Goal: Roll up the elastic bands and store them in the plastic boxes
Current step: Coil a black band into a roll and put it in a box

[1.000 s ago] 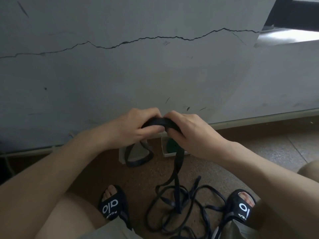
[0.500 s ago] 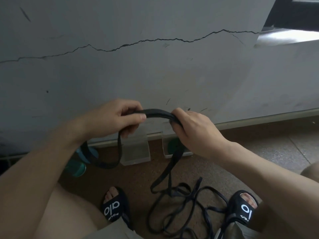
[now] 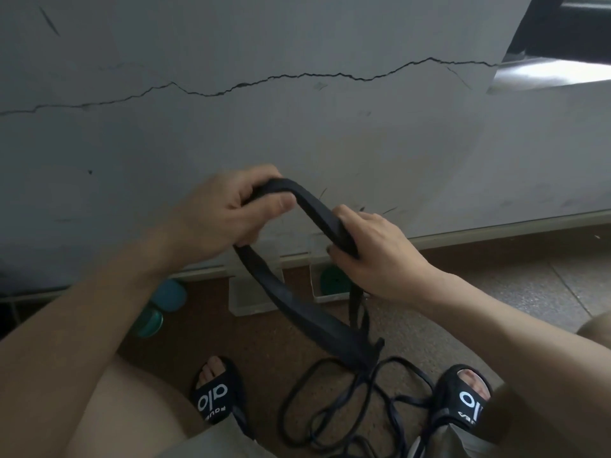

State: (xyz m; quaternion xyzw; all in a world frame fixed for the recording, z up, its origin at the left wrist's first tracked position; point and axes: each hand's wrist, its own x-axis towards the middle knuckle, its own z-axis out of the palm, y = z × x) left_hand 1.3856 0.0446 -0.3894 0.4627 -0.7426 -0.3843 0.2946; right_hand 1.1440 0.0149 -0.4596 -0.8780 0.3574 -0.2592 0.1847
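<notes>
A black elastic band (image 3: 314,209) arches between my hands, held up in front of the wall. My left hand (image 3: 224,216) grips its upper left end, and a wide loop of it hangs below that hand toward the floor. My right hand (image 3: 370,252) is closed on the band lower to the right. More black bands (image 3: 347,408) lie tangled on the floor between my feet. Two clear plastic boxes stand against the wall: the left box (image 3: 248,295) looks empty, the right box (image 3: 330,285) holds a green roll.
A cracked grey wall (image 3: 297,110) rises just behind the boxes. Two teal rolled bands (image 3: 165,302) lie on the brown floor at the left. My feet in black sandals (image 3: 215,395) flank the tangled bands.
My left hand has come back toward the right hand and risen slightly. The hanging loop of the band swung from the left to below my hands.
</notes>
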